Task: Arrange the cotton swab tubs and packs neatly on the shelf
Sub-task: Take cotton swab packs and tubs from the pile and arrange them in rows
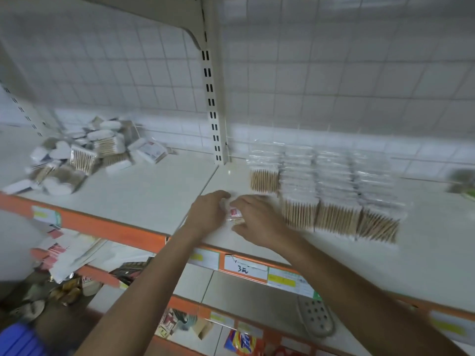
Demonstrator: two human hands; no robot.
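As 2 hands [208, 214] [259, 222] grip pack [235, 214], 4 rows [334, 196]

Even, soft light; motion blur throughout, wide-angle bending at edges.

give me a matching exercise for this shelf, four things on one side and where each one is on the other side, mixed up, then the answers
Things
1. jumbled pile of tubs and packs
2. rows of packs
3. small pack
4. handwritten price label

Places
a. gripped between the left hand and right hand
b. on the orange front edge of the shelf
c. back left of the shelf
d. lined up to the right of the hands

Pairs: 1-c, 2-d, 3-a, 4-b
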